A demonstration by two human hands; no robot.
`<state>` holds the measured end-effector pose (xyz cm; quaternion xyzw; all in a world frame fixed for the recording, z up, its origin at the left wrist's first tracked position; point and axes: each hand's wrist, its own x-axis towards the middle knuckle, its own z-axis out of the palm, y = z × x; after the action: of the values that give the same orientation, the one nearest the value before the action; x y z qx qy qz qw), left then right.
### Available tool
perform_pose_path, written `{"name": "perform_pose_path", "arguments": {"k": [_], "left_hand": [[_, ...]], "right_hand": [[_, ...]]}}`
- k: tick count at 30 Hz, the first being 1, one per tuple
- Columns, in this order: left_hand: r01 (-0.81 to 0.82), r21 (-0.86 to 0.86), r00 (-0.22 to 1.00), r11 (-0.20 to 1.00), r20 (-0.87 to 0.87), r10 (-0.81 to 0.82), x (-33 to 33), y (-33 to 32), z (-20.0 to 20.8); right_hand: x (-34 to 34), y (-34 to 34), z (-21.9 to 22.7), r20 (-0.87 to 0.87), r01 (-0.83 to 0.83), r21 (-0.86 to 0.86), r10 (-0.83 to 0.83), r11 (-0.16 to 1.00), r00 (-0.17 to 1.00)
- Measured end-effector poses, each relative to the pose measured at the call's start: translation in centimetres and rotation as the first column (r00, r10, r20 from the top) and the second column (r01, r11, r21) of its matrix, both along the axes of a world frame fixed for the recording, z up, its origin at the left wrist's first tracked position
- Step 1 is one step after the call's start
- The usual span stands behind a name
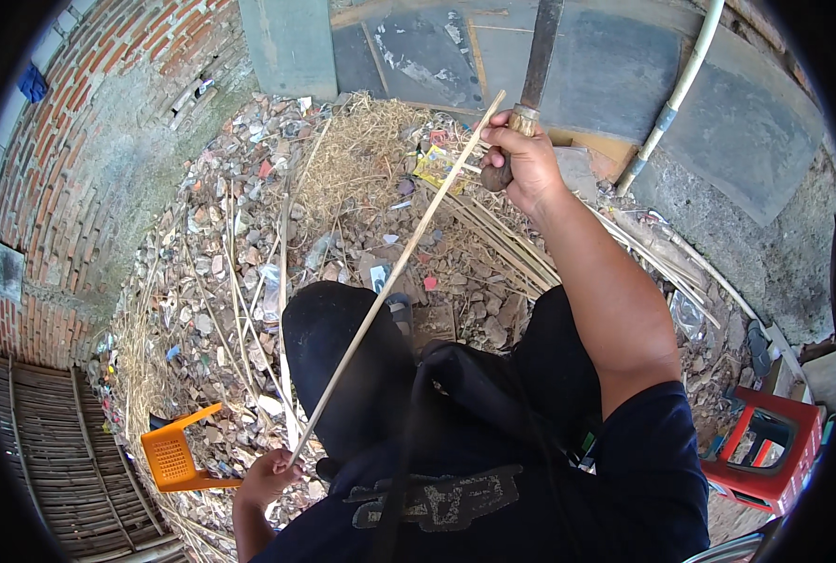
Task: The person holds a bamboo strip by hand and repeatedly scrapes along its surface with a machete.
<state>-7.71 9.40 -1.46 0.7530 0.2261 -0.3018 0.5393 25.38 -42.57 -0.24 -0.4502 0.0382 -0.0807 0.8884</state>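
A long, thin bamboo strip (pixel 397 267) slants across my body from lower left to upper right. My left hand (pixel 269 476) pinches its lower end beside my hip. Near the strip's upper end is my right hand (pixel 530 164), wrapped round the wooden handle of a machete (pixel 543 58) whose dark blade points away from me. The right thumb and fingertips lie close to the strip; whether they grip it too I cannot tell. Between and beyond my dark-clothed knees (pixel 347 328), split bamboo strips (pixel 507 246) lie on the rubble.
Broken stones and litter cover the ground, with a heap of pale shavings (pixel 361 155) ahead. An orange plastic chair (pixel 172 458) stands at left, a red plastic stool (pixel 782 446) at right. A brick wall (pixel 80 141), grey panels (pixel 615 66) and a leaning pole (pixel 667 114) border the area.
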Motion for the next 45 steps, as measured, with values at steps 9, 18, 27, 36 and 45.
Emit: {"name": "perform_pose_path", "arguments": {"k": [9,18,27,36,45], "left_hand": [[0.010,0.101,0.987,0.995,0.157,-0.026,2.6,-1.0,0.9],[0.042,0.190,0.949,0.981,0.299,-0.098,5.8,-6.1,1.6],[0.070,0.502,0.811,0.862,0.475,-0.342,7.7,-10.7,1.8],[0.056,0.590,0.743,0.806,0.514,-0.428,8.3,-11.2,1.3],[0.063,0.620,0.754,0.782,0.484,-0.445,8.6,-11.8,1.3]], "right_hand": [[0.5,-2.6,0.0,-0.011,0.133,-0.123,-0.135,0.984,0.991],[0.5,-5.0,-0.4,-0.138,0.071,-0.694,-0.229,0.716,0.964],[-3.7,2.7,1.9,-0.041,-0.011,-0.997,0.408,-0.075,0.912],[-3.0,2.6,0.4,-0.068,-0.016,-0.987,0.327,-0.161,0.943],[-3.2,4.5,-0.7,-0.057,0.035,-0.972,0.374,-0.234,0.926]]}}
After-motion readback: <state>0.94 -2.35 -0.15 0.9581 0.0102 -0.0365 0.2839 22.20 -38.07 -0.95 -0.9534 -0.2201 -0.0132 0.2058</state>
